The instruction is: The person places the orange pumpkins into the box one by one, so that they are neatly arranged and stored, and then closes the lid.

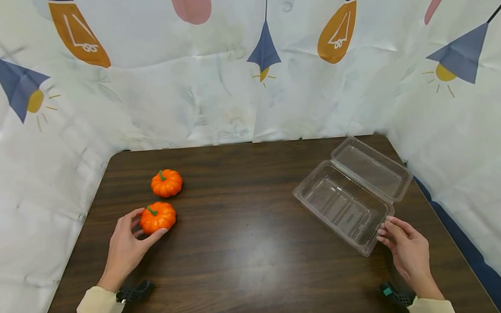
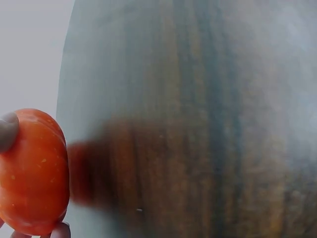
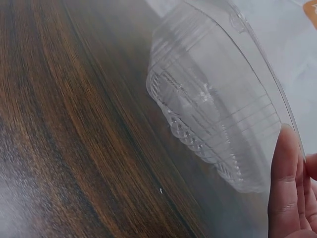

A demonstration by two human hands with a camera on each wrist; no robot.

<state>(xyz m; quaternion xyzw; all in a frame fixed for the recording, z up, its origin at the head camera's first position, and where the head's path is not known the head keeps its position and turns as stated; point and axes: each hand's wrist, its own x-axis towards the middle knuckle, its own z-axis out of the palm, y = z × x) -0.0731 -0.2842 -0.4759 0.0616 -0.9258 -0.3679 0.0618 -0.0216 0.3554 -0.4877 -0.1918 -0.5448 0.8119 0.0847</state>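
Two small orange pumpkins with green stems are at the left of the table. My left hand (image 1: 126, 246) grips the nearer pumpkin (image 1: 158, 218) between thumb and fingers; the same pumpkin (image 2: 34, 173) fills the left edge of the left wrist view. Just behind it sits the other pumpkin (image 1: 166, 183), which no hand touches. On the right, my right hand (image 1: 407, 252) pinches the near right corner rim of a clear plastic clamshell container (image 1: 340, 204). Its hinged lid (image 1: 372, 167) lies folded back. The right wrist view shows the fingers (image 3: 285, 183) at the container's rim.
The dark wood-grain table (image 1: 246, 250) stretches between the hands. A white curtain (image 1: 231, 106) printed with lamps and bulbs hangs behind the table and along both sides. Dark blue cloth (image 1: 460, 245) shows beyond the right edge.
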